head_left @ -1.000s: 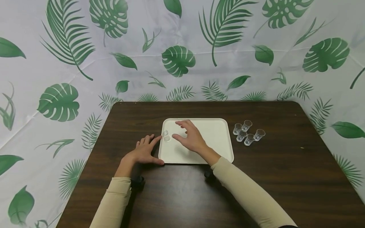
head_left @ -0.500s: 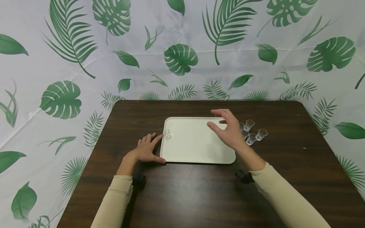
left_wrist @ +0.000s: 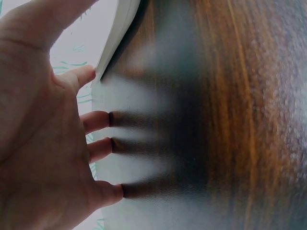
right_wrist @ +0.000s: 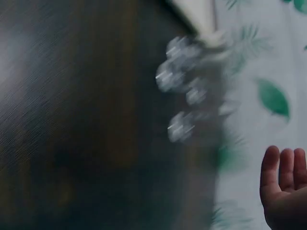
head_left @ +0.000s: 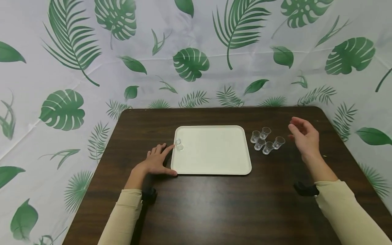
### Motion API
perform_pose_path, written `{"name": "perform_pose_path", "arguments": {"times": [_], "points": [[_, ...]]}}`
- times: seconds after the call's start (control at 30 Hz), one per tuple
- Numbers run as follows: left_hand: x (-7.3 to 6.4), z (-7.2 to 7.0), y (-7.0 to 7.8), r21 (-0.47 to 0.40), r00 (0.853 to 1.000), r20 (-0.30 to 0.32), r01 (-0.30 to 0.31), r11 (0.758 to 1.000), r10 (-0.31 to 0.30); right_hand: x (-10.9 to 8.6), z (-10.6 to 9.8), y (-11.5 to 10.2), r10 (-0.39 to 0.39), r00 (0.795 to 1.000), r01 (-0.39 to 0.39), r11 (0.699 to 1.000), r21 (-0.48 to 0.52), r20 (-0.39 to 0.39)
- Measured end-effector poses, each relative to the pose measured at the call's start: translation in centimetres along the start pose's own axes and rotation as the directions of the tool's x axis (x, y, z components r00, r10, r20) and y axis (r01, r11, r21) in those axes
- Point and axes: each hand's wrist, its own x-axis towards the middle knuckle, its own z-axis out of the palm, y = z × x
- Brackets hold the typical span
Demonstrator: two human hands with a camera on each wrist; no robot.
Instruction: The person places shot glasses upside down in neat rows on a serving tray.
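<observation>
A cream rectangular tray (head_left: 211, 149) lies on the dark wooden table, with one small clear cup (head_left: 179, 145) standing near its left edge. My left hand (head_left: 157, 162) is spread at the tray's left side, thumb and index fingertip right at the rim; in the left wrist view its other fingertips (left_wrist: 114, 190) rest on the wood. To the right of the tray stands a group of several small clear cups (head_left: 260, 144), blurred in the right wrist view. My right hand (head_left: 306, 137) is raised just right of these cups, fingers loosely bent, holding nothing.
The brown table (head_left: 196, 211) reaches back to a white cloth (head_left: 159, 75) printed with green leaves, which also hangs along both sides. A tiny pale speck (head_left: 324, 156) lies on the wood at the right.
My right hand has moved right, from over the tray near the single cup, past the group of cups to their far side. My left hand has stayed at the tray's edge.
</observation>
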Motion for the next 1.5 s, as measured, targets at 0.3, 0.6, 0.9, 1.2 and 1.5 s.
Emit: {"name": "perform_pose_path", "arguments": {"times": [0.3, 0.6, 0.9, 1.2, 1.5], "points": [[-0.4, -0.1, 0.1, -0.012, 1.000, -0.010, 0.014, 1.000, -0.014, -0.1, -1.1, 5.5, 0.112, 0.961, -0.075, 0.985, -0.155, 0.252], [-0.2, -0.2, 0.2, -0.013, 1.000, -0.009, 0.004, 1.000, -0.005, -0.3, -0.7, 6.7, 0.150, 0.932, -0.047, 0.953, -0.298, 0.331], [-0.2, -0.2, 0.2, -0.004, 1.000, -0.008, 0.001, 1.000, -0.002, -0.5, -0.4, 7.3, 0.086, 0.950, 0.043, 0.915, -0.402, 0.299], [-0.2, 0.0, 0.1, -0.010, 1.000, -0.008, -0.005, 1.000, 0.005, -0.8, -0.2, 7.3, 0.028, 0.964, 0.102, 0.878, -0.467, 0.264], [-0.1, 0.1, 0.1, -0.019, 1.000, -0.021, -0.016, 1.000, 0.016, -0.9, 0.0, 7.8, 0.008, 0.968, 0.110, 0.884, -0.454, 0.251]]}}
